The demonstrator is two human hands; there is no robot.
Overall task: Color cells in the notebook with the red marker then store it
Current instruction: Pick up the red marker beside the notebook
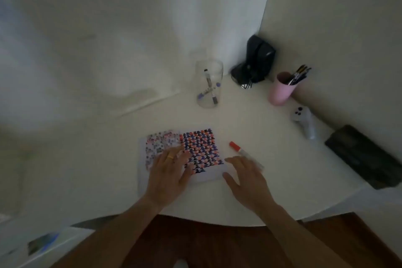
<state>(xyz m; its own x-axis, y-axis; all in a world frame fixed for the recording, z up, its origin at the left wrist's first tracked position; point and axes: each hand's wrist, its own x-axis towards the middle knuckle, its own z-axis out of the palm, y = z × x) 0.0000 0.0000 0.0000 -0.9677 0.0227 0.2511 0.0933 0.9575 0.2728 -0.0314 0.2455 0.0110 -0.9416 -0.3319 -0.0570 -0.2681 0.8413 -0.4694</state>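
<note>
An open notebook (202,143) lies flat on the white table, its right page filled with red, blue and black cells. My left hand (169,172) rests flat on its left page, fingers spread, a ring on one finger. The red marker (239,149), capped in red with a clear barrel, lies on the table just right of the notebook. My right hand (245,180) hovers open beside it, its fingers over the marker's near end; I cannot tell if they touch it. A clear glass jar (209,85) with two markers stands behind the notebook.
A pink cup (280,91) of pens stands at the back right beside a black pouch (254,63). A white controller (304,122) and a dark case (365,156) lie along the right wall. The table (261,202) edge curves near my body.
</note>
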